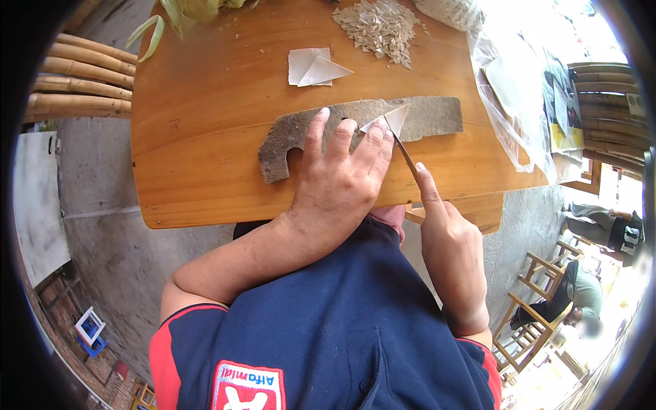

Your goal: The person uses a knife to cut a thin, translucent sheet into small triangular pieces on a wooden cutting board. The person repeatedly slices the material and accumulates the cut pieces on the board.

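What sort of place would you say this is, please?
Perhaps a small, informal workshop: there is a wooden table with a heap of small pale pieces, a rough wooden board and bamboo slats nearby.

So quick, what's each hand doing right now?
Left hand: open, spread over the board, holding down a white piece.
Right hand: closed, holding a knife.

White piece (pixel 400 119) partly hidden, possible husks (pixel 188 14) cropped
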`<state>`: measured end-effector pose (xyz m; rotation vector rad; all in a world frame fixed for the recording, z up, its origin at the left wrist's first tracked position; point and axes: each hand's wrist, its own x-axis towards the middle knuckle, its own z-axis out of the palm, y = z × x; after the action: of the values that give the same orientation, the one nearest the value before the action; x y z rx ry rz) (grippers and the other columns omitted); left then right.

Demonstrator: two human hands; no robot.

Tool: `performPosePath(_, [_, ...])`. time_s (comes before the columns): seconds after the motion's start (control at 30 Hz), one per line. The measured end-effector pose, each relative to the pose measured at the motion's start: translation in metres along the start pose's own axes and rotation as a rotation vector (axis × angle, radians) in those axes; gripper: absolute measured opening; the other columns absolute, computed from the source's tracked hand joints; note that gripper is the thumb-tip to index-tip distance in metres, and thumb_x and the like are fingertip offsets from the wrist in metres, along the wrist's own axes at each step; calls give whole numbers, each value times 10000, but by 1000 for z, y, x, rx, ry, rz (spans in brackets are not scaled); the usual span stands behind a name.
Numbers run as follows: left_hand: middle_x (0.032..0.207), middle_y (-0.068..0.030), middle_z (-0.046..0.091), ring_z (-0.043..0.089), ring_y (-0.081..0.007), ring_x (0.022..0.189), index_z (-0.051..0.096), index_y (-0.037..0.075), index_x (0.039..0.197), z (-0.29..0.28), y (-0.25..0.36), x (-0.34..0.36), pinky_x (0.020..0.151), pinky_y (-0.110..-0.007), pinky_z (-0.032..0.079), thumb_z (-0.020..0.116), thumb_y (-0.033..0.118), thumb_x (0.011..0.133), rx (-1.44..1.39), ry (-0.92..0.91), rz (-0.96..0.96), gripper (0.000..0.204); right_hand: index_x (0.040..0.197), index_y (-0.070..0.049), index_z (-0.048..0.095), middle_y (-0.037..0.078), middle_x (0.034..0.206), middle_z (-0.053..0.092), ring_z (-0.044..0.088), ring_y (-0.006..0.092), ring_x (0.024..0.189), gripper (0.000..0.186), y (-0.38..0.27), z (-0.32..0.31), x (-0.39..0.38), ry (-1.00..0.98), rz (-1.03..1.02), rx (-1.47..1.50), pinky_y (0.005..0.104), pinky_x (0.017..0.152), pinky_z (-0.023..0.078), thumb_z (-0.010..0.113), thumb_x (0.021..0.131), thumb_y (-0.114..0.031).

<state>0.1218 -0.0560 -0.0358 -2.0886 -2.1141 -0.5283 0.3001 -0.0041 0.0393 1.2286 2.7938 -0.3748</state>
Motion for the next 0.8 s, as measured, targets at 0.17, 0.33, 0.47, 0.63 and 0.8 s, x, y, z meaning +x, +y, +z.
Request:
performPosePath(0.17, [1352, -27, 615, 519, -260, 1191, 666, 98, 1316, 0, -1, 1, 1180, -572, 313, 803, 229, 799, -21, 3, 0, 550, 1508, -72, 527, 209, 868, 697, 719, 354, 750, 682, 3, -7, -7, -53, 27, -4, 452, 692, 573, 549, 854, 116])
performPosePath(0.33, [1323, -37, 595, 511, -268, 1204, 658, 88, 1303, 5, -2, 5, 1165, -558, 323, 785, 246, 831, -171, 51, -51, 514, 1489, -106, 553, 212, 867, 684, 708, 358, 746, 642, 37, -17, -4, 34, -15, 216, 444, 680, 557, 580, 876, 83])
performPosePath(0.47, [1315, -70, 570, 499, -275, 1226, 647, 78, 1315, 6, 0, 7, 1165, -551, 316, 785, 275, 842, -215, 61, -90, 530, 1471, -175, 584, 196, 849, 699, 711, 352, 744, 630, 60, -12, 15, 159, -86, 218, 445, 657, 552, 601, 888, 64])
performPosePath(0.63, [1323, -83, 564, 493, -278, 1246, 643, 71, 1330, 2, -1, 16, 1181, -550, 284, 796, 293, 833, -256, 34, -117, 566, 1479, -236, 583, 148, 746, 650, 674, 318, 654, 668, 65, -12, 23, 32, -105, 148, 428, 613, 540, 615, 875, 50])
performPosePath(0.8, [1340, -53, 578, 496, -268, 1249, 635, 71, 1356, 7, -1, 23, 1200, -562, 256, 806, 295, 821, -263, 26, -80, 605, 1480, -246, 584, 116, 686, 605, 646, 294, 597, 682, 62, -9, 18, 28, -112, 156, 427, 577, 525, 634, 863, 40])
